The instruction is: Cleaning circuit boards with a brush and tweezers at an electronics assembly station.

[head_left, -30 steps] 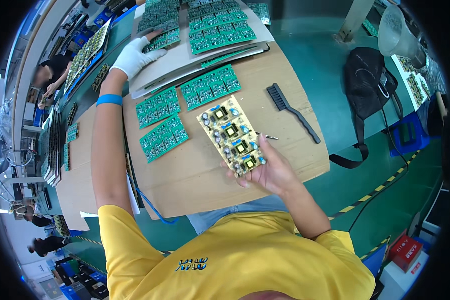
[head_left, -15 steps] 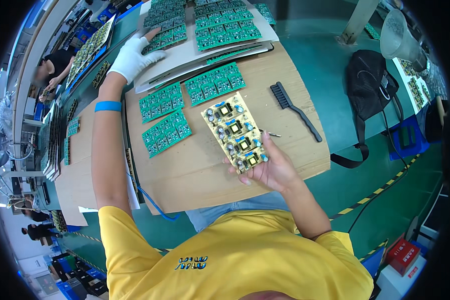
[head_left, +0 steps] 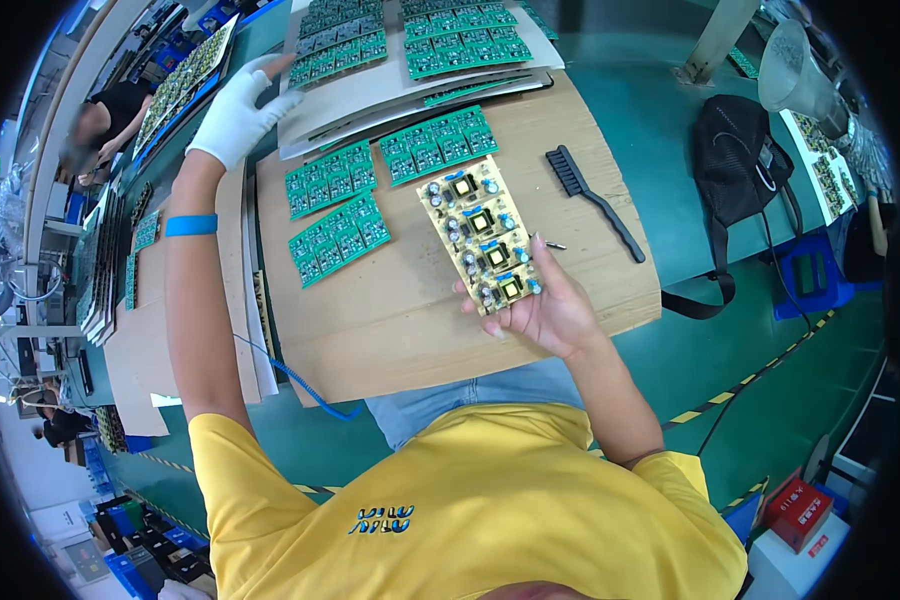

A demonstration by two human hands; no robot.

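My right hand [head_left: 555, 310] grips the lower end of a tan circuit board panel [head_left: 482, 238], thumb on its right edge and fingers beneath. Black-and-yellow transformers, capacitors and blue parts face up on it. My left hand [head_left: 238, 115], in a white glove with a bare fingertip showing, is raised at the left edge of a cardboard stack [head_left: 370, 125]. Its thumb and fingers are apart, with nothing between them. Green circuit board panels [head_left: 340, 52] lie in rows on that stack. Nearer me, other green panels [head_left: 340, 238] rest on the brown cardboard sheet [head_left: 400, 320].
A black brush [head_left: 595, 205] and a thin pen-like tool [head_left: 556, 246] lie right of the panel. Farther right sits a black bag [head_left: 740, 165] with its strap hanging. A blue coiled cord [head_left: 305, 385] runs along the cardboard's left side. Another person [head_left: 120, 115] works at the far left.
My left hand has drawn back left from the green panels on the stack, its fingers still spread. The tan panel stays in my right hand. The whole view has shifted slightly.
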